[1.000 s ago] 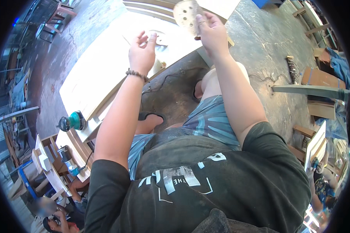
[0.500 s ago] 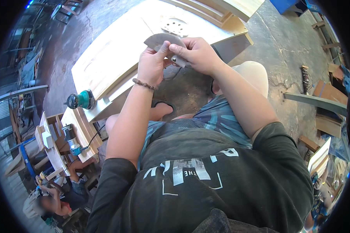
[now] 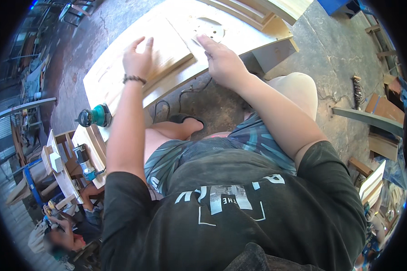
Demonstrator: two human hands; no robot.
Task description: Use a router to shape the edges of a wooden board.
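Note:
My left hand hovers above the pale wooden panel, thumb and fingers apart, with nothing in it. A brown beaded bracelet sits on that wrist. Farther right, my right hand reaches over the bench, its fingers curled in and its fingertips at the near edge of a round, pale sanding disc with holes. The fingers seem to pinch that edge, though glare blurs the contact. A green and black sander stands at the left end of the work surface.
Wooden frame pieces lie at the far right of the bench. A dark cable hangs below its near edge. On the left, another power tool rests on boards, and a person sits lower down. A curved grey bar is at right.
The folded sanding disc is no longer between both hands before me. My left hand has let go and moved left over the panel; my right hand has moved forward to the disc on the bench.

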